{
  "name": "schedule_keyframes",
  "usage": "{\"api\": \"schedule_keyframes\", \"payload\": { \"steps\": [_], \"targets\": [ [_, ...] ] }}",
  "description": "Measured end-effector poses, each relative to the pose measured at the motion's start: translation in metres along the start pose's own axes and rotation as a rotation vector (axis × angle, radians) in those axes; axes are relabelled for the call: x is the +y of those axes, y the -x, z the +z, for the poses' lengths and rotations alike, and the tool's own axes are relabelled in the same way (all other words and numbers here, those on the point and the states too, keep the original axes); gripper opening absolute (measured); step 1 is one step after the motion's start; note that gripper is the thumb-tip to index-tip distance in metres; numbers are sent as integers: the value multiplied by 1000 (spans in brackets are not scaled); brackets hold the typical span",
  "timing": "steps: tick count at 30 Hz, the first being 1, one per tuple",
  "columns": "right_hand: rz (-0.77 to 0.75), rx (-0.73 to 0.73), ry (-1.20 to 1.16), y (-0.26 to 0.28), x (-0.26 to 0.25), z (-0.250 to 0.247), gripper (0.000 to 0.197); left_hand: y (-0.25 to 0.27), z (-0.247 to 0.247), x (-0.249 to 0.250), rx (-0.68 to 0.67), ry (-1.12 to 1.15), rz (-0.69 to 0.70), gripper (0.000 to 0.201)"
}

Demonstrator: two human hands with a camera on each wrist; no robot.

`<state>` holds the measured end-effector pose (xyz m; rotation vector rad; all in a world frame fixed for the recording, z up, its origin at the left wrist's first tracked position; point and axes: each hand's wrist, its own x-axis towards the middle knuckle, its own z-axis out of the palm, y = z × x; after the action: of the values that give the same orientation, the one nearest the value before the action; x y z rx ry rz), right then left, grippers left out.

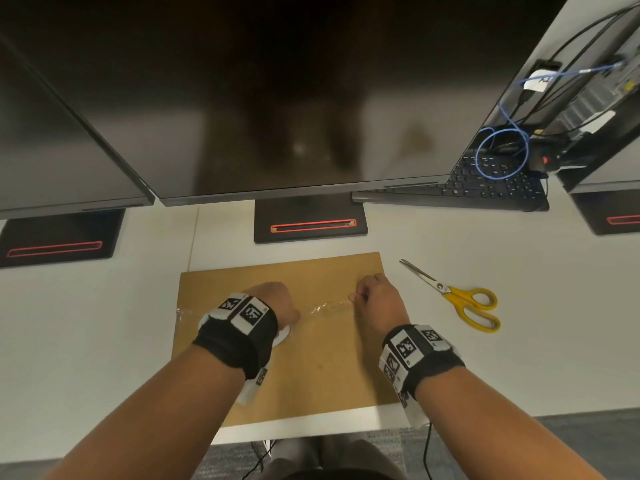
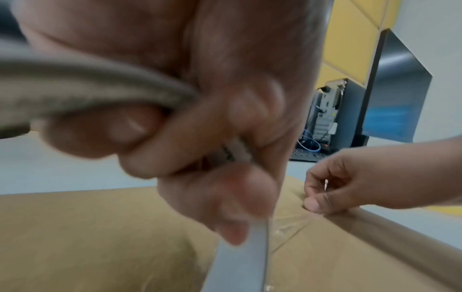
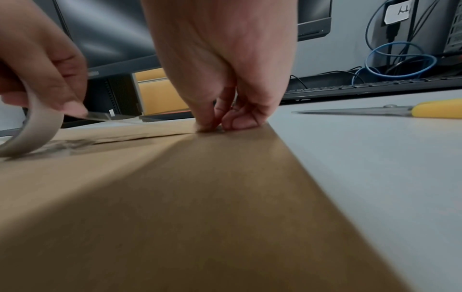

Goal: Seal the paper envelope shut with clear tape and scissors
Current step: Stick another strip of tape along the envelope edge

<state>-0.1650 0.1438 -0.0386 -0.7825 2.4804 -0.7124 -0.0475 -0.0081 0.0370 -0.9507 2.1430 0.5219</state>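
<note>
A brown paper envelope [image 1: 311, 375] lies flat on the white desk. My left hand [image 1: 280, 306] grips the clear tape roll [image 1: 284, 336] over the envelope's left half; the roll [image 3: 37, 126] stands on edge on the paper. A clear tape strip [image 1: 329, 306] runs from the roll to my right hand [image 1: 358, 296], which pinches its free end low against the envelope near the right edge. The right fingertips [image 3: 210, 126] touch the paper. Yellow-handled scissors [image 1: 457, 299] lie shut on the desk, right of the envelope and apart from both hands.
Monitors [image 1: 242, 98] overhang the back of the desk, their stand bases [image 1: 310, 220] just behind the envelope. A black keyboard [image 1: 485, 185] and blue cable [image 1: 502, 154] sit at the back right. The desk's front edge [image 1: 311, 434] is close below the envelope.
</note>
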Motion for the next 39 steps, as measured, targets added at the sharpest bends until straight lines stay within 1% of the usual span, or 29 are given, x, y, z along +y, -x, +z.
{"api": "schedule_keyframes", "payload": {
  "steps": [4, 9, 14, 22, 25, 27, 28, 29, 32, 34, 37, 39],
  "targets": [
    [-62, 29, 7, 3, 2, 4, 12, 1, 3, 9, 15, -63, -25, 23],
    [-116, 38, 34, 5, 5, 3, 11, 2, -1, 20, -16, -129, -37, 23],
    [-115, 43, 32, 5, 7, 6, 15, 1, 6, 29, 28, -195, -20, 22],
    [-111, 50, 56, 7, 9, 8, 24, -6, 9, 34, 32, -180, -38, 20],
    [-180, 56, 149, 10, 4, 9, 21, -8, 5, 32, 22, -136, -66, 20],
    [-250, 13, 238, 13, -4, 14, 15, -9, 4, 30, 18, -117, -67, 21],
    [-277, -15, 236, 16, -9, 16, 17, -10, 4, 29, 17, -114, -68, 22],
    [-299, -50, 206, 18, -14, 18, 18, -10, 4, 28, 15, -111, -72, 23],
    [-343, -150, 100, 23, -30, 27, 10, -8, 4, 24, 2, -100, -69, 25],
    [-360, -209, 66, 26, -38, 35, 11, -5, 3, 23, 7, -111, -70, 23],
    [-269, -208, -32, 24, -44, 41, 13, 1, 3, 19, 35, -95, -53, 23],
    [-195, -207, -47, 22, -47, 39, 14, 6, 6, 11, 36, -19, -45, 28]
  ]
}}
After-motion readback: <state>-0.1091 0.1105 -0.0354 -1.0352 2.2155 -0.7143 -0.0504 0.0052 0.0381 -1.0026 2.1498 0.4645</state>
